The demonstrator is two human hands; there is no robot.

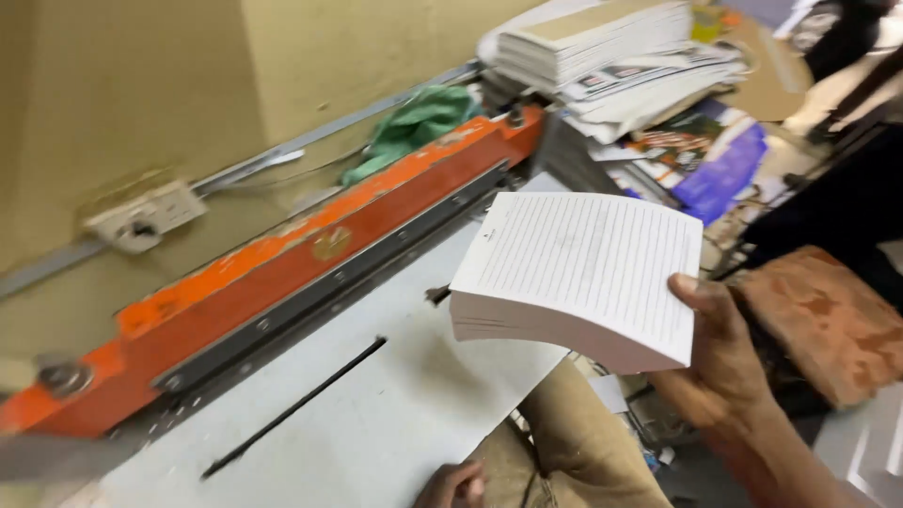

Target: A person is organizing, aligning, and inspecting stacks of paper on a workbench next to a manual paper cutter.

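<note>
My right hand (pixel 720 353) grips a thick stack of white lined paper (pixel 583 268) by its near right corner, holding it in the air over the right edge of a grey machine table (pixel 376 414). The stack's free side droops slightly. Only the knuckles of my left hand (pixel 453 484) show at the bottom edge, resting near my knee by the table's front; I cannot make out the fingers. An orange clamp bar (pixel 310 249) of a paper cutter runs diagonally behind the table.
A long dark slot (pixel 296 406) cuts across the table. Piles of printed sheets and booklets (pixel 611 56) sit at the back right, with a green cloth (pixel 419 122) beside them. A wall socket (pixel 146 218) is at left. A reddish-brown cushion (pixel 828 320) lies at right.
</note>
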